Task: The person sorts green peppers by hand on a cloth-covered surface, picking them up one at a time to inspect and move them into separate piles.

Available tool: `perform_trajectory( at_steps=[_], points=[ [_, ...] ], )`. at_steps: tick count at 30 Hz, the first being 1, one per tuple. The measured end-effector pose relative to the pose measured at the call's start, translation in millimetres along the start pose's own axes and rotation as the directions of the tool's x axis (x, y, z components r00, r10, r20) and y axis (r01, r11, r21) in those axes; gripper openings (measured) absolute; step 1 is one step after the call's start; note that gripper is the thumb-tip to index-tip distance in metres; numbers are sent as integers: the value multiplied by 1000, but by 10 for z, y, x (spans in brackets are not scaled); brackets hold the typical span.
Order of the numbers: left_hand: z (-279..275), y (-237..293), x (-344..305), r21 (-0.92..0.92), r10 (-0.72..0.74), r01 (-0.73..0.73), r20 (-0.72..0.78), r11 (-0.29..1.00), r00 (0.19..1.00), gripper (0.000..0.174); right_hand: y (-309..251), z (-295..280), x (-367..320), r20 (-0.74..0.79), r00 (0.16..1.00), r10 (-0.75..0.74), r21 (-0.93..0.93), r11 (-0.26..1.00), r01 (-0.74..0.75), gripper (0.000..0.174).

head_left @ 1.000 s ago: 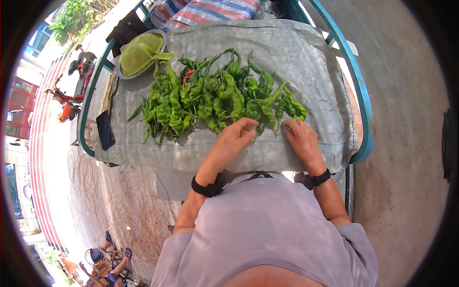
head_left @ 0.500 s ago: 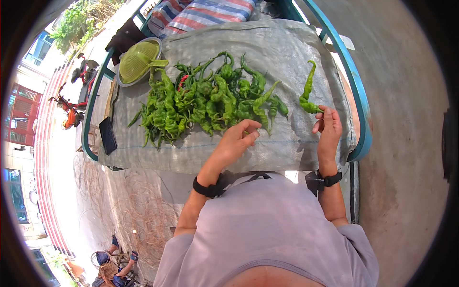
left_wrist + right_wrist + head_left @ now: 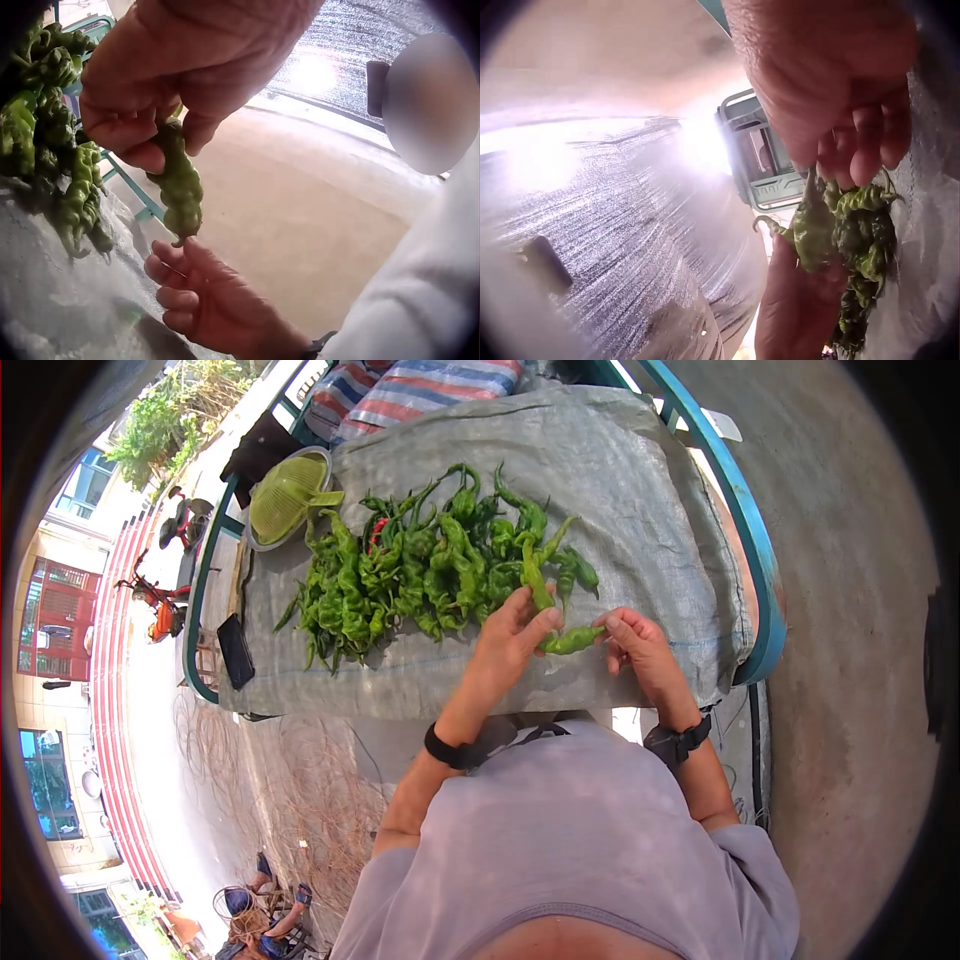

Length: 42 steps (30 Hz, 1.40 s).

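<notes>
Head view: both hands (image 3: 507,642) (image 3: 645,652) pinch one green pepper (image 3: 573,640)

The left forearm (image 3: 408,798) and right forearm (image 3: 704,785) are angled inward, and the two hands are brought close together but kept apart. The left hand (image 3: 503,647) is closed in a grip between thumb and bent fingers. The right hand (image 3: 645,655) is held in a pinch, its other fingers loosely curled, though the fingertip contact is partly obscured.
</notes>
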State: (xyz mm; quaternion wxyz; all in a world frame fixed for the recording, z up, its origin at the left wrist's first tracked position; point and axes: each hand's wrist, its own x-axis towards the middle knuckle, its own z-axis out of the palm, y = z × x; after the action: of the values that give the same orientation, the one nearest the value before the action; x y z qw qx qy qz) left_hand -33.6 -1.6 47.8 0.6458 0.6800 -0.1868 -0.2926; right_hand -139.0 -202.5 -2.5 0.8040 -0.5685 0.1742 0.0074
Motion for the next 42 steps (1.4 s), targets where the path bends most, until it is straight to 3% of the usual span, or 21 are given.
perform_trajectory(
  at_steps=[1,4,5,7,10,13,16,20,21,24,25,28,31,33,36,38,40,42],
  points=[
    [2,2,8,14,17,-17,-15,1000,1000,51,-11,15,10,-41,999,-11,-27,1000,10,27],
    [-88,6,41,125,40,-43,28,991,999,49,-18,78,166,-241,931,-274,-478,868,132,26],
    [-100,9,53,122,18,-25,61,992,998,48,-30,92,220,-210,886,-413,-679,713,172,27],
    [-157,17,66,122,-23,8,120,992,993,48,-52,138,350,-40,772,-634,-944,277,179,30],
    [-230,-51,95,71,35,-49,188,996,982,45,-83,252,557,-109,855,-507,-965,259,31,31],
    [-400,16,67,67,18,-31,192,997,981,44,-116,240,719,-98,865,-492,-982,189,-4,29],
    [-570,29,42,15,9,-12,167,1000,986,44,-346,238,625,-241,874,-422,-966,188,-176,25],
    [-726,38,52,9,-42,41,162,999,986,45,-568,290,691,-173,824,-540,-957,290,-10,29],
    [-745,49,52,9,-61,60,170,998,984,46,-602,348,780,-159,821,-549,-932,358,59,34],
    [-765,-101,97,-1,91,-92,143,996,985,47,-690,669,872,-174,805,-567,-746,609,268,34],
    [-773,-113,96,-3,113,-113,132,994,985,47,-724,735,798,-77,820,-567,-794,532,293,32],
    [-801,-104,116,-36,130,-127,104,991,986,47,-741,905,482,218,876,-430,-720,535,442,30],
    [-795,-9,121,-49,11,-6,110,999,994,45,-630,1041,310,540,737,-406,-787,67,614,31],
    [-757,35,170,45,-98,93,138,995,986,44,-516,1055,232,436,815,-382,-823,196,533,34],
    [-690,-116,206,-194,-7,34,136,980,991,42,-340,926,175,192,865,-464,-820,408,401,36],
    [-728,-106,194,-85,40,-26,163,996,986,41,-236,776,171,-17,842,-539,-797,516,314,35],
    [-752,-145,179,-53,72,-63,175,997,982,39,-143,593,188,-226,769,-598,-780,584,225,35],
    [-760,-244,175,-93,92,-77,168,993,982,38,7,374,255,-213,737,-642,-858,483,173,33]
  ],
)
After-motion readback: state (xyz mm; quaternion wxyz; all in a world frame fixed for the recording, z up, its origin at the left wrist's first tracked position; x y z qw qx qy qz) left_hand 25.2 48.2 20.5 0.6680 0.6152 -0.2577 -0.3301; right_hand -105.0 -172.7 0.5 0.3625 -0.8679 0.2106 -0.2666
